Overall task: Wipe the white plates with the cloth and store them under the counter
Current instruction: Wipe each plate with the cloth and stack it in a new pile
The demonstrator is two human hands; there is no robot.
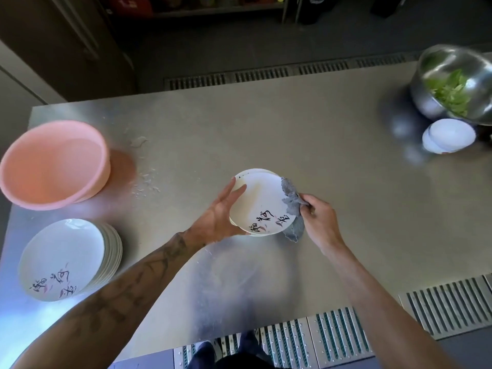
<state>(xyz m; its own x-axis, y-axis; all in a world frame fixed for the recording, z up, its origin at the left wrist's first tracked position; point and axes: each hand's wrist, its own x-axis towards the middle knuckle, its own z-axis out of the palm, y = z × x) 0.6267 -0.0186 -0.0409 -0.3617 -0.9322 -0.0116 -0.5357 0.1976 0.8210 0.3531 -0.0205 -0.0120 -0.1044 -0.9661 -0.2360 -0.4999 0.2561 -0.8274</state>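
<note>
Above the steel counter (266,129) my left hand (218,217) holds a small stack of white plates (262,198) with black brush writing, thumb on the top plate's rim and fingers under the stack. My right hand (319,217) grips a grey cloth (291,206) pressed against the right edge of the top plate, with part of it hanging below the stack. A taller stack of the same white plates (66,259) stands at the counter's near left.
A pink plastic basin (53,166) sits at the far left with water drops beside it. At the far right stand a steel bowl of green leaves (452,86) and a small pile of white plates (448,139). Floor grates run along the counter's near and far edges.
</note>
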